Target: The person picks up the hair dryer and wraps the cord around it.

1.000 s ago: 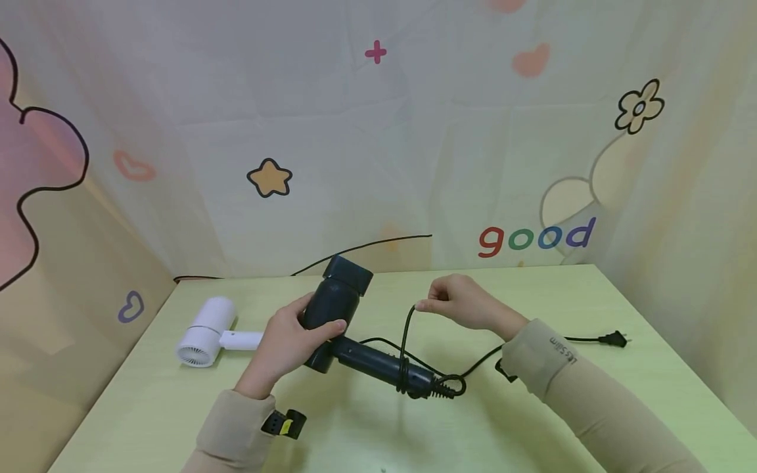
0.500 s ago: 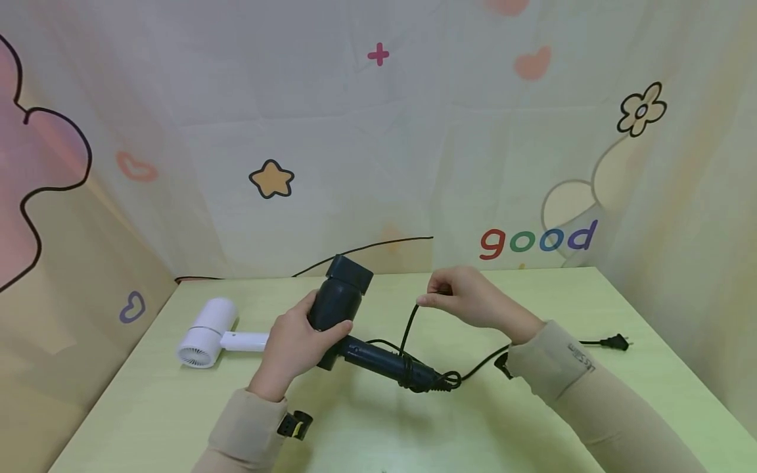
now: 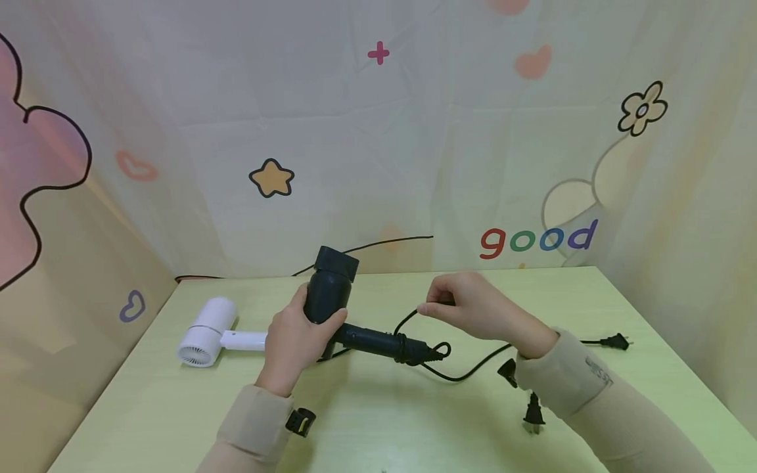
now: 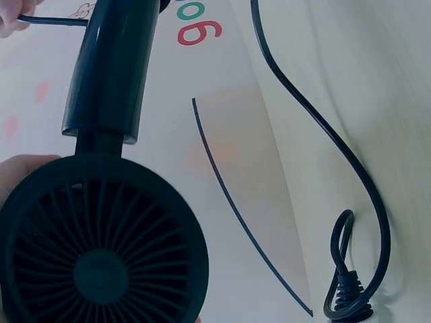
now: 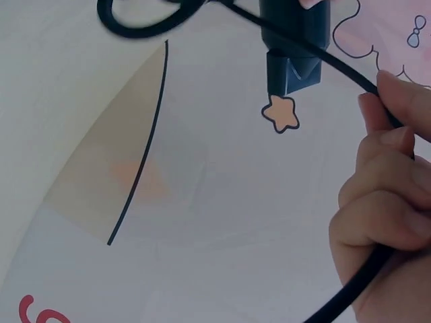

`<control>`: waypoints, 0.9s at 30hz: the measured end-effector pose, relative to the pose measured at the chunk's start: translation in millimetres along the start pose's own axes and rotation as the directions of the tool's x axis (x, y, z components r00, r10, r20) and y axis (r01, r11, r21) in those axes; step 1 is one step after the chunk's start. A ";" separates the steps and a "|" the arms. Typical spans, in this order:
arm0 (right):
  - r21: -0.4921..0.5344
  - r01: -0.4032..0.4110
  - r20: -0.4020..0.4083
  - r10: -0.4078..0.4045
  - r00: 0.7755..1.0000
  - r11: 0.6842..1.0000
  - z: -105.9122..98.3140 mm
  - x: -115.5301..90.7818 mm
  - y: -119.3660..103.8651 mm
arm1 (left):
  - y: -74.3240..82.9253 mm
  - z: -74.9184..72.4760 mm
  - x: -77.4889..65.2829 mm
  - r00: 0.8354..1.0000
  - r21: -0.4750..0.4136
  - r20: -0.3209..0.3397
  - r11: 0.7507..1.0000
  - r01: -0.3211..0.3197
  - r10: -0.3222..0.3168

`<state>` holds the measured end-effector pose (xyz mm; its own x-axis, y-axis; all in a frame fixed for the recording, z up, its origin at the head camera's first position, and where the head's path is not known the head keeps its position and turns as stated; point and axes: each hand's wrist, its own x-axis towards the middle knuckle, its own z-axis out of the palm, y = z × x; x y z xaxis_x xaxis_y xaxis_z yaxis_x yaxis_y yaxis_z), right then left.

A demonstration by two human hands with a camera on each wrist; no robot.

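My left hand [image 3: 298, 338] grips a dark hair dryer [image 3: 328, 295] round its barrel, thumb across the front. Its square nozzle points up and its handle [image 3: 372, 340] reaches right, raised over the table. The dryer's black cord [image 3: 405, 320] is wound round the handle's end. My right hand [image 3: 467, 305] pinches that cord between thumb and forefinger, the other fingers curled over it, as the right wrist view shows. A plug [image 3: 533, 412] hangs prongs down below the right forearm. In the left wrist view the round air grille [image 4: 101, 269] faces the camera.
A white hair dryer [image 3: 207, 332] lies on the left of the pale table [image 3: 378, 433]; my left hand hides its handle's end. Its black cord [image 3: 455, 379] runs right across the table to another plug [image 3: 615, 341]. A printed curtain stands behind.
The dark dryer's handle has swung up and its nozzle has moved slightly left. My right hand has shifted a little right with the cord. The hanging plug has come into view.
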<state>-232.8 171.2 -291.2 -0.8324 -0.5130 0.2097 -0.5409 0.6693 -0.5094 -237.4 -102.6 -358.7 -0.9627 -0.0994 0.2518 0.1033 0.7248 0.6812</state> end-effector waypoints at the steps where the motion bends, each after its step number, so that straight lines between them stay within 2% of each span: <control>1: 0.002 0.009 -0.002 -0.009 1.000 1.000 1.0 -1.4 -0.9 | -0.1 0.7 0.2 1.000 0.006 -0.008 1.000 0.005 -0.005; 5: 0.004 0.032 -0.005 -0.032 0.999 0.999 4.9 -7.6 -5.8 | 0.2 2.7 0.7 0.999 -0.001 -0.040 1.000 0.016 -0.016; 13: 0.036 0.028 0.012 -0.029 1.000 0.999 9.5 -19.2 -18.7 | 1.1 3.5 3.4 0.993 -0.057 -0.119 0.998 0.015 -0.022; 22: 0.074 0.004 0.000 -0.004 1.000 0.997 13.4 -27.2 -27.0 | 1.0 -0.9 8.4 0.979 -0.085 -0.197 0.996 0.026 -0.042; 27: 0.087 0.020 0.001 -0.020 1.000 0.996 18.3 -31.6 -31.9 | 0.6 -2.3 11.8 0.968 -0.123 -0.242 0.992 0.036 -0.065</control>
<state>-187.1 156.1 -296.8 -0.8213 -0.5269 0.2186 -0.5444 0.6096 -0.5762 -248.1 -104.9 -353.8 -0.8782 -0.3084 0.3655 0.0984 0.6314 0.7692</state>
